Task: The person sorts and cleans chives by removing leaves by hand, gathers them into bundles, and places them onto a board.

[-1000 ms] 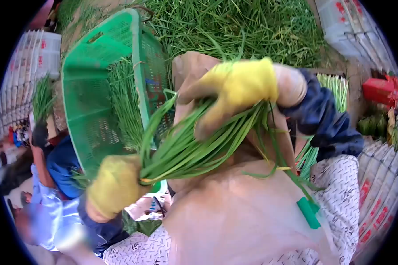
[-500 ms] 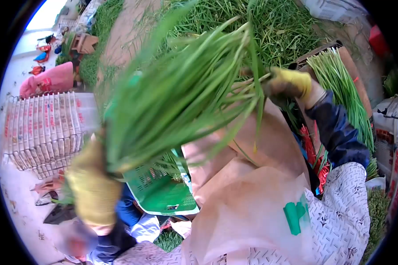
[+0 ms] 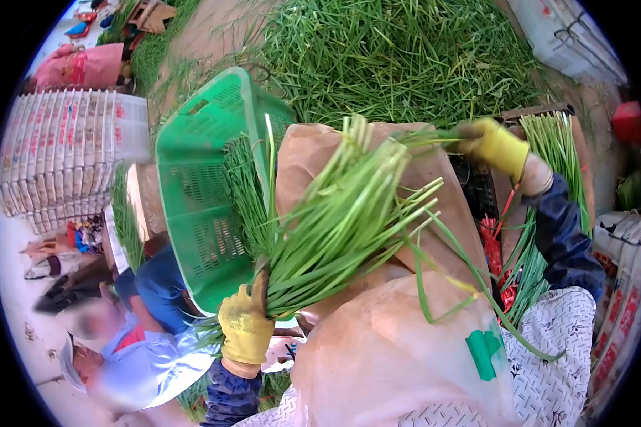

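My left hand, in a soiled yellow glove, is wrapped round the leafy end of a bunch of garlic chives. The pale cut ends fan out up and to the right, over my apron. In a yellow glove too, my right hand is closed on a few thin chive leaves beside the pale ends; its fingers are slightly blurred. Several loose leaves hang from the bunch across the apron.
A green plastic basket with chives inside stands left of the bunch. Behind lies a big heap of leaves. Neat chives and red ties are at right. Stacked crates and a person are at left.
The bunch has swung round and come lower, its pale ends now spread over the apron. My left hand has moved right, and my right hand slightly right. More of the basket shows.
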A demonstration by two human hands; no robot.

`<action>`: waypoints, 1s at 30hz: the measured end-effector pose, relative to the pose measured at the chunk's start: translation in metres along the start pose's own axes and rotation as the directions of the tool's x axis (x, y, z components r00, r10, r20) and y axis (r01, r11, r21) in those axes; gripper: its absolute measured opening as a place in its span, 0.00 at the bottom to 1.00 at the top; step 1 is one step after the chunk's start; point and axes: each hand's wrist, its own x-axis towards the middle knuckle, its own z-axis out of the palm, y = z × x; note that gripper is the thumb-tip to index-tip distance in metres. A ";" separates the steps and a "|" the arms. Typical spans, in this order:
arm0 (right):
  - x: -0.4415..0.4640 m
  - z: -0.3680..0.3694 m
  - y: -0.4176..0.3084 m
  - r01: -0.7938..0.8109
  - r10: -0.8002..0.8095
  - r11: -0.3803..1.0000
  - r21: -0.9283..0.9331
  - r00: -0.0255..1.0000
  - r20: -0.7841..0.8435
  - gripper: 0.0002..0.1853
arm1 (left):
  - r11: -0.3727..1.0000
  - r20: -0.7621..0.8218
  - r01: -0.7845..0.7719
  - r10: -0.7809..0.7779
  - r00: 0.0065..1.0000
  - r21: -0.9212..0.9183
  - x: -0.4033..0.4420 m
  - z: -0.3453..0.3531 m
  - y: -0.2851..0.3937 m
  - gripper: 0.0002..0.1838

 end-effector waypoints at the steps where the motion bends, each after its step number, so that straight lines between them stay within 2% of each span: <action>1: 0.026 -0.018 0.031 0.119 -0.114 0.991 0.067 0.991 -0.065 0.11 | 0.999 -0.003 -0.046 0.046 0.999 -0.004 0.001 0.004 -0.002 0.47; 2: 0.051 -0.036 0.043 0.079 -0.070 0.996 0.048 0.983 -0.167 0.10 | 0.998 0.058 -0.055 0.054 0.997 0.005 0.004 0.000 0.001 0.44; 3: 0.049 -0.038 0.005 -0.058 0.094 0.983 0.175 0.975 -0.202 0.11 | 0.999 0.062 -0.050 0.051 0.997 -0.010 0.007 -0.003 0.004 0.44; 4: 0.071 -0.045 0.020 0.042 0.006 0.970 0.239 0.981 -0.194 0.11 | 0.997 0.052 -0.076 0.077 0.996 -0.026 0.011 -0.004 0.008 0.44; 5: 0.083 -0.048 0.013 0.000 0.048 0.960 0.279 0.985 -0.165 0.10 | 0.994 0.043 -0.098 0.100 0.994 -0.043 0.014 -0.002 0.011 0.44; 7: 0.097 -0.042 -0.001 0.054 0.016 0.951 0.304 0.975 -0.223 0.11 | 0.995 0.048 -0.087 0.089 0.995 -0.055 0.013 -0.006 0.006 0.44; 8: 0.106 -0.046 0.006 0.043 0.021 0.956 0.290 0.977 -0.212 0.11 | 0.994 0.061 -0.088 0.091 0.994 -0.058 0.012 -0.007 0.006 0.44; 9: 0.114 -0.056 0.020 0.208 -0.201 0.978 0.004 0.950 -0.238 0.12 | 0.994 0.072 -0.093 0.098 0.993 -0.063 0.012 -0.005 0.004 0.44; 11: 0.120 -0.095 0.046 0.214 -0.097 0.909 0.358 0.943 -0.319 0.14 | 0.991 0.084 -0.080 0.089 0.992 -0.102 0.002 0.003 -0.006 0.44; 13: 0.127 -0.135 0.057 -0.089 0.160 0.983 0.160 0.844 -0.512 0.17 | 0.992 0.076 -0.086 0.093 0.993 -0.090 -0.005 0.018 -0.015 0.37; 14: 0.116 -0.124 0.025 -0.316 0.180 0.931 -0.182 0.833 -0.524 0.23 | 0.992 0.073 -0.095 0.100 0.992 -0.079 -0.003 0.014 -0.012 0.37; 15: 0.108 -0.112 -0.007 -0.491 0.188 0.720 -0.491 0.819 -0.542 0.29 | 0.991 0.076 -0.103 0.110 0.991 -0.086 0.000 0.015 -0.011 0.37; 16: 0.125 -0.118 0.005 -0.460 0.042 0.526 -0.715 0.854 -0.518 0.49 | 0.992 0.081 -0.076 0.085 0.993 -0.100 0.003 0.017 -0.009 0.42; 17: 0.110 -0.088 -0.027 -0.339 -0.074 0.616 -0.711 0.874 -0.480 0.51 | 0.992 0.083 -0.048 0.057 0.995 -0.117 0.005 0.018 -0.007 0.46; 18: 0.107 -0.063 -0.049 -0.171 -0.141 0.734 -0.657 0.908 -0.394 0.52 | 0.991 0.115 -0.041 0.056 0.992 -0.128 0.006 0.019 -0.006 0.46; 19: 0.105 -0.034 -0.064 0.029 -0.214 0.846 -0.532 0.933 -0.290 0.48 | 0.989 0.117 -0.043 0.060 0.991 -0.139 0.007 0.020 -0.004 0.46; 20: 0.097 -0.004 -0.081 0.195 -0.201 0.965 -0.178 0.980 -0.016 0.43 | 0.990 0.094 -0.055 0.067 0.993 -0.128 0.007 0.020 -0.003 0.45; 21: 0.079 0.023 -0.102 0.221 -0.193 0.950 -0.221 0.971 0.143 0.43 | 0.991 0.073 -0.069 0.077 0.994 -0.113 0.006 0.018 -0.005 0.45; 22: 0.067 0.044 -0.119 0.165 -0.090 0.929 -0.330 0.969 0.231 0.31 | 0.991 0.100 -0.065 0.077 0.992 -0.116 0.004 0.022 -0.007 0.44; 23: 0.073 0.058 -0.112 0.451 -0.374 0.741 -0.497 0.892 0.252 0.19 | 0.991 0.106 -0.071 0.083 0.991 -0.117 0.003 0.025 -0.007 0.44; 25: 0.072 0.053 -0.118 0.225 -0.198 0.964 -0.141 0.963 0.183 0.16 | 0.978 0.040 -0.059 0.068 0.997 -0.199 -0.001 0.030 -0.006 0.43; 26: 0.083 0.045 -0.111 0.239 -0.226 0.957 -0.162 0.969 0.096 0.15 | 0.978 0.042 -0.065 0.075 0.996 -0.201 -0.003 0.035 -0.006 0.43; 27: 0.086 0.037 -0.110 0.189 -0.233 0.962 -0.197 0.945 -0.229 0.14 | 0.974 0.032 -0.056 0.065 0.997 -0.219 -0.004 0.040 -0.005 0.43; 29: 0.115 -0.032 -0.082 0.060 -0.257 0.908 -0.415 0.862 -0.436 0.20 | 0.969 0.010 -0.045 0.049 0.999 -0.243 -0.006 0.044 -0.004 0.43; 30: 0.099 -0.026 -0.079 0.103 -0.235 0.942 -0.318 0.880 -0.412 0.25 | 0.963 -0.025 -0.056 0.051 0.998 -0.262 -0.007 0.047 -0.003 0.43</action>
